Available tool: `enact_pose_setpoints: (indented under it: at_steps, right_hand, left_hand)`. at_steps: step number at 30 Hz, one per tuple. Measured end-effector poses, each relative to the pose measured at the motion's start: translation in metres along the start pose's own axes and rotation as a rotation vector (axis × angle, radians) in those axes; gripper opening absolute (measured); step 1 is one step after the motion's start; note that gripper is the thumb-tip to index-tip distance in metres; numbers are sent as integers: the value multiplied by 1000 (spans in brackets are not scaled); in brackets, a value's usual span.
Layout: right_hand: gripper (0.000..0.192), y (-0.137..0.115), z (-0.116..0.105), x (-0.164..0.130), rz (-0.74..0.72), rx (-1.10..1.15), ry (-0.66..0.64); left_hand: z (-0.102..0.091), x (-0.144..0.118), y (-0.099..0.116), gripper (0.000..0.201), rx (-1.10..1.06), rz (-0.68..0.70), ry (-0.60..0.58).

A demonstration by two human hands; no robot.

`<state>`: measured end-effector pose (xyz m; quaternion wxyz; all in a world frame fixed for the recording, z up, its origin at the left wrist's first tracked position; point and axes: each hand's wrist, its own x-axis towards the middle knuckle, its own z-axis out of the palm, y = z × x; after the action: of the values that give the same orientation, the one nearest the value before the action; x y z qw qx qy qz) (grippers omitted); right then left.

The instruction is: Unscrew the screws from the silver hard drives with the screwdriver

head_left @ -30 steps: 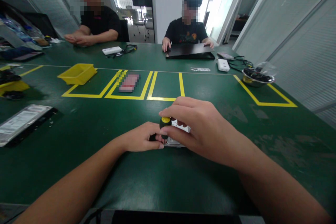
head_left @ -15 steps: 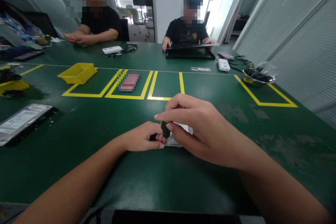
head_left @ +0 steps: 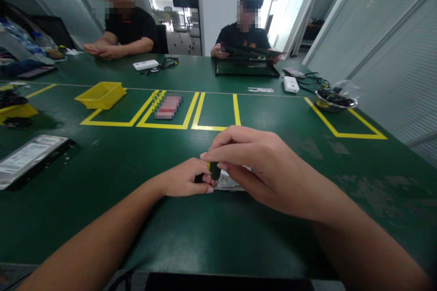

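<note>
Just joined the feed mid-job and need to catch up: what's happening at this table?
The person's right hand pinches a small black and yellow screwdriver upright over a silvery metal device on the green table. The left hand steadies the tool's lower end beside the device. Across the table, another person lifts a dark flat panel.

No text, label or number can be read anywhere

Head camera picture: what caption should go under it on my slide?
Right hand grips a black screwdriver over a silver device steadied by left hand.
</note>
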<state>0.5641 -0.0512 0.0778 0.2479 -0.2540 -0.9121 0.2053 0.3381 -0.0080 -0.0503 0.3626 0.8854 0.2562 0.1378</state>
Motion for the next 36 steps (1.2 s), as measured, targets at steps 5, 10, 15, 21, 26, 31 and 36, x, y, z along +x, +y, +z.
enact_pose_setpoints:
  at_steps: [5,10,15,21,26,31,36]
  right_hand:
    - [24,1,2,1,11,-46,46]
    - [18,4,6,3,20,-139,71]
    - [18,7,8,3,40,-205,105]
    - [29,11,11,3,48,-241,132]
    - [25,7,7,2,29,-187,101]
    - [23,1,1,1,-3,-8,26]
    - [29,0,-1,1,-29,74,-12]
  left_hand:
    - [1,0,-1,13,-12,-1,8]
    - [-1,1,2,15,15,-40,6]
    - [-2,2,5,15,-9,-58,2]
    - [-2,2,6,14,-23,-56,-2]
    - [-3,2,5,16,34,-63,-22]
    - [-1,0,3,17,47,-50,-7]
    - [-1,0,4,16,27,-43,3]
